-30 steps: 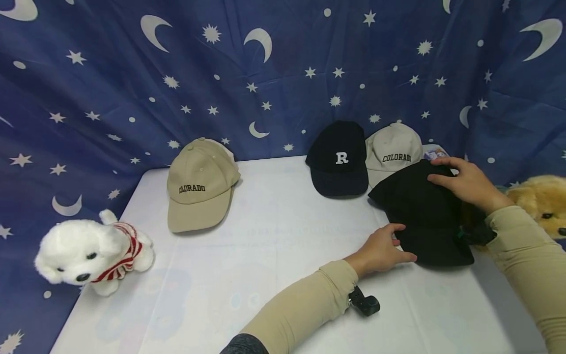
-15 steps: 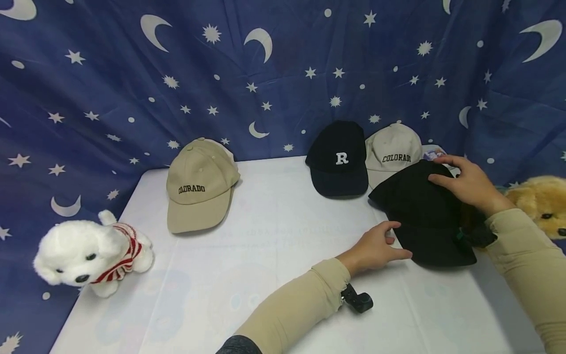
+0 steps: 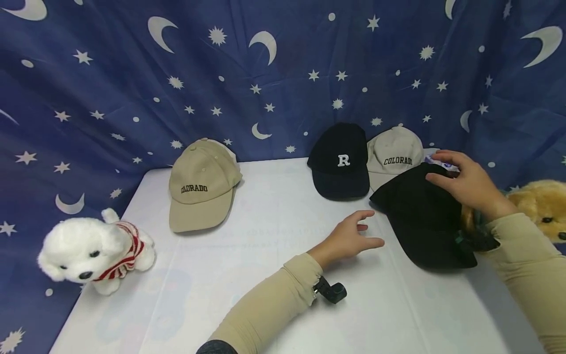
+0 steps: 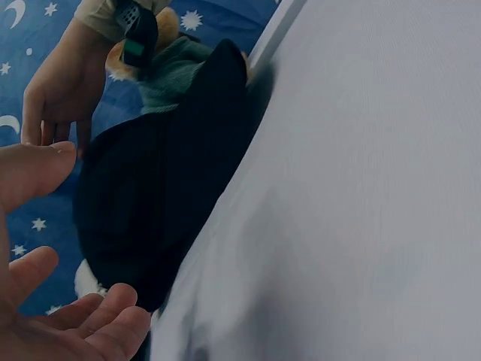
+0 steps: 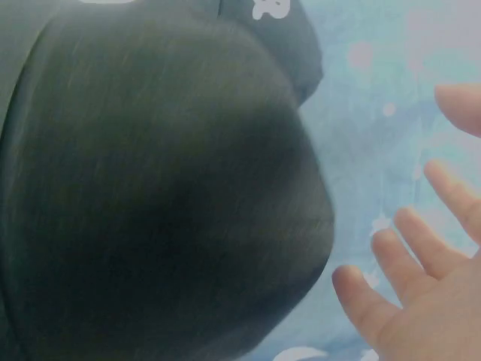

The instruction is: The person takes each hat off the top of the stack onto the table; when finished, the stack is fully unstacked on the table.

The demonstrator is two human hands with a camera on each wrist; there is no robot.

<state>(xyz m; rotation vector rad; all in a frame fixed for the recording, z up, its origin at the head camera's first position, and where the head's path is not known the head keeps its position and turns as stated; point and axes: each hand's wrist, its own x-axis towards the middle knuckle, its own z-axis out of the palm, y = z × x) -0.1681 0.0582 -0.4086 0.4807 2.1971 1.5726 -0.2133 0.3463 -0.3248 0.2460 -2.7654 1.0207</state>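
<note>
A plain black cap (image 3: pixel 424 216) sits at the right of the white table, brim toward the front. My left hand (image 3: pixel 347 238) is just left of it, thumb and fingers spread, holding nothing. The left wrist view has its fingers (image 4: pixel 116 320) overlapping the cap's edge. By the top of the crown is my right hand (image 3: pixel 470 184), fingers bent loosely. In the right wrist view a gap shows between its fingers (image 5: pixel 409 263) and the black crown (image 5: pixel 173 173). Behind the black cap, partly hidden, are a navy cap (image 3: pixel 339 164) lettered R and a pale COLORADO cap (image 3: pixel 395 147).
A tan COLORADO cap (image 3: pixel 203 187) stands at the back left of the white table (image 3: pixel 274 221). Left of it is a white plush dog (image 3: pixel 88 250) in a striped scarf. A golden plush dog (image 3: pixel 541 206) sits beyond my right forearm. A starry blue curtain (image 3: pixel 283 59) hangs behind.
My left hand has drawn back leftward, away from the black cap's brim. My right hand has risen slightly off the crown. The cap stays in about the same place.
</note>
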